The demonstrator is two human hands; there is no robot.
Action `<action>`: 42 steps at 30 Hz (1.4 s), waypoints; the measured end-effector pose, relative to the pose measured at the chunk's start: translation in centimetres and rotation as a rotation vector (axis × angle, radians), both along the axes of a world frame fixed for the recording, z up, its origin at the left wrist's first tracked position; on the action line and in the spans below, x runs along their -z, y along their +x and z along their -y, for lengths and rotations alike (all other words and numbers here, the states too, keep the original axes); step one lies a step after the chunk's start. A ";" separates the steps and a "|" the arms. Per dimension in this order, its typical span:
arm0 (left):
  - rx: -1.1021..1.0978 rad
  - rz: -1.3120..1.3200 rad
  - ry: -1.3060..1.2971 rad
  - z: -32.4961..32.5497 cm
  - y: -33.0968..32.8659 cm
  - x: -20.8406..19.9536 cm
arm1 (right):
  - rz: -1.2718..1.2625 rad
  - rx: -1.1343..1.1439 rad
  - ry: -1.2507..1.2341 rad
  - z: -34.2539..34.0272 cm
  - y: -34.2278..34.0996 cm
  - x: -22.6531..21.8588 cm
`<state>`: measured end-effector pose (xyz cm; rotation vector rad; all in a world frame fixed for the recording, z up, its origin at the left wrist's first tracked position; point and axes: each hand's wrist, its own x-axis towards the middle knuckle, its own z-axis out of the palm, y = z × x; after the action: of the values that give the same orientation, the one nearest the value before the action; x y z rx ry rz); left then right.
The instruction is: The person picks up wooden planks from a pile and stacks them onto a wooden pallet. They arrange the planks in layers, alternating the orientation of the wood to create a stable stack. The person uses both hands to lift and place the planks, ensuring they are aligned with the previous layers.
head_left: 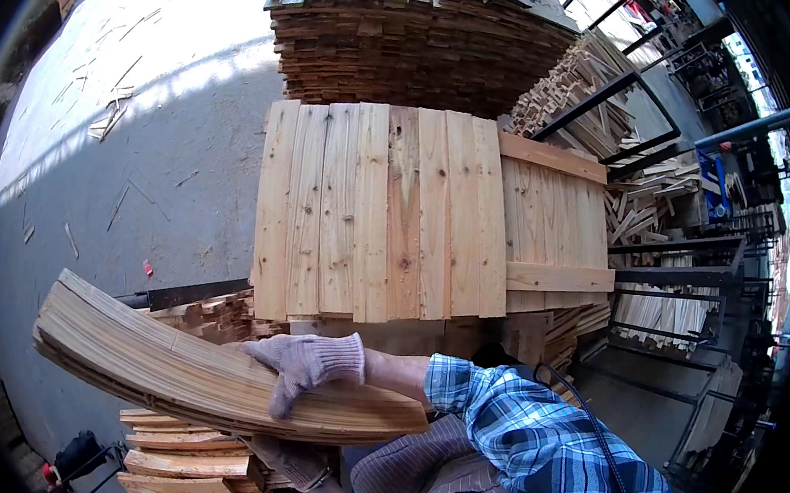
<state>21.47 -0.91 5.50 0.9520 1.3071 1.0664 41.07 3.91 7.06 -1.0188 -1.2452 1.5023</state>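
A thick stack of thin wooden boards (pixel 148 346), their edges bowed by the lens, is held at a slant in front of me. My right hand (pixel 312 364), in a knitted work glove, grips it across the top, thumb down over the near side. Lower down, my left hand (pixel 290 462), gloved too, is at the underside of the stack; its fingers are mostly hidden there. Just beyond the stack, pale knotty planks (pixel 388 217) lie side by side as a flat layer.
Behind the planks rises a tall pile of boards (pixel 423 54). Planks with cross battens (pixel 558 278) lie at the right, near black metal frames (pixel 679 264). Below the held stack are more wooden pieces (pixel 188 464). Scraps (pixel 113 115) litter the concrete floor (pixel 153 195) at left.
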 end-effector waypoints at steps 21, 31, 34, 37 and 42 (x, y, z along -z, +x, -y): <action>1.148 -0.147 0.148 2.7 29.6 2.5 | -0.313 0.736 -0.034 23.6 24.8 9.0; 1.180 -0.100 -0.212 21.6 42.8 6.2 | -0.187 1.256 -0.372 44.1 34.2 13.7; 1.186 -0.229 -0.411 25.8 49.4 13.4 | -0.367 1.155 -0.266 50.2 40.4 18.3; 0.979 0.019 -0.724 27.2 52.8 20.0 | 0.071 1.310 -0.660 54.5 44.5 23.4; 1.051 -0.265 -0.407 26.6 51.4 21.4 | -0.490 1.519 -0.628 59.3 45.0 26.5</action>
<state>72.91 -27.56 -15.92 1.2504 0.9385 -0.1317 86.11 -55.41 -19.47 -1.3406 0.4740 0.7209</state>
